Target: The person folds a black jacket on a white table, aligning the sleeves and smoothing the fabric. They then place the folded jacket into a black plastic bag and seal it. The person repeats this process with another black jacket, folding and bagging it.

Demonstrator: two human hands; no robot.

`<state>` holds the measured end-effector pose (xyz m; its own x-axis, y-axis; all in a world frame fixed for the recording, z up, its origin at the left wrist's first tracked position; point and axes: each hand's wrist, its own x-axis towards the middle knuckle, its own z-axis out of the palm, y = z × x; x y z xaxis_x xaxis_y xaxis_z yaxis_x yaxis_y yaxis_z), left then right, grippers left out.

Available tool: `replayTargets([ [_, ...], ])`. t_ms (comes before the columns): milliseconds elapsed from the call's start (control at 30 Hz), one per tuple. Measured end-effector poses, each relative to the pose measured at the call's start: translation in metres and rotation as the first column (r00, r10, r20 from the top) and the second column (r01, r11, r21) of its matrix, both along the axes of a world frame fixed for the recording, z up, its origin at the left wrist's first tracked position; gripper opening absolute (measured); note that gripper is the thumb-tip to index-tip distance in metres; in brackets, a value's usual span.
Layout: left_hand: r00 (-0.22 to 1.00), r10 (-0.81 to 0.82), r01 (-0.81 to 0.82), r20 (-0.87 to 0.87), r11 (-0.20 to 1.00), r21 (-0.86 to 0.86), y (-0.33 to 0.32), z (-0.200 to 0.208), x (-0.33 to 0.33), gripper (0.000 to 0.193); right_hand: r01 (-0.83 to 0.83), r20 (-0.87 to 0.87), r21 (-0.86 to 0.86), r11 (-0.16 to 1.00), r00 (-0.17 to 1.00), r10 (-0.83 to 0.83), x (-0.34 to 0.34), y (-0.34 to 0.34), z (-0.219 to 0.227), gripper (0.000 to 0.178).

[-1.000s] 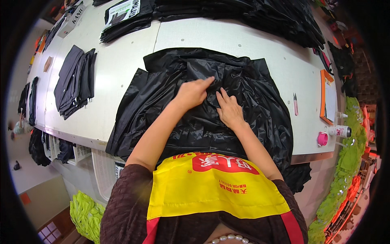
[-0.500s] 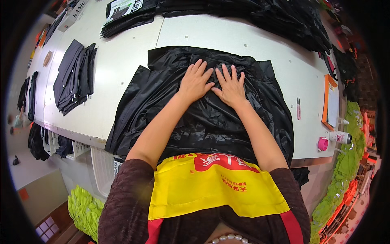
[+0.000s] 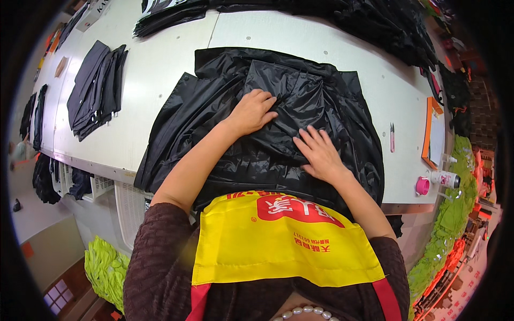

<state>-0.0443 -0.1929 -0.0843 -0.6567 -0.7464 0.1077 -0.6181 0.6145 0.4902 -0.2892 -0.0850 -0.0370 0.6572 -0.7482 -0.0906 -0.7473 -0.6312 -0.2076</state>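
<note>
A large black shiny garment (image 3: 214, 128) lies spread and wrinkled on the white table in front of me, its near part reaching my yellow apron (image 3: 289, 251). On its upper middle shows a smoother, squarish black panel (image 3: 276, 75). My left hand (image 3: 251, 112) rests at the left side of this panel, fingers loosely bent on the cloth and the thumb a little apart. Lower and to the right, my right hand (image 3: 321, 157) touches the fabric with its fingers spread. Whatever lies beneath the cloth is hidden.
Folded dark garments (image 3: 96, 88) lie to the left on the white table (image 3: 160, 59), with black stacks (image 3: 171, 18) along the far side. At right are thread snips (image 3: 392, 137), an orange-edged box (image 3: 431, 131), a bottle (image 3: 445, 179) and a pink cup (image 3: 422, 185). Lime-green cloth (image 3: 452, 214) lies beyond.
Both hands have slid toward me across the garment, the right one farther and slightly to the right. They have drawn apart, and the squarish panel shows more fully above them.
</note>
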Motion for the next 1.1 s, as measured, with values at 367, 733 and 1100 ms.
replayTargets([
  [367, 0.834, 0.409, -0.24, -0.371, 0.873, 0.424, 0.02, 0.001, 0.007, 0.025, 0.364, 0.22, 0.701, 0.614, 0.708, -0.671, -0.018, -0.089, -0.051, 0.036],
  [733, 0.914, 0.363, -0.372, -0.182, 0.928, -0.013, 0.012, -0.024, 0.003, 0.019, 0.05, 0.034, -0.137, 0.989, 0.998, -0.046, 0.037, -0.058, -0.032, 0.071],
  [1100, 0.926, -0.054, 0.051, -0.372, 0.999, -0.018, 0.012, -0.032, -0.001, 0.018, 0.124, 0.255, -0.098, 0.987, 0.962, -0.096, 0.027, -0.062, -0.052, 0.06],
])
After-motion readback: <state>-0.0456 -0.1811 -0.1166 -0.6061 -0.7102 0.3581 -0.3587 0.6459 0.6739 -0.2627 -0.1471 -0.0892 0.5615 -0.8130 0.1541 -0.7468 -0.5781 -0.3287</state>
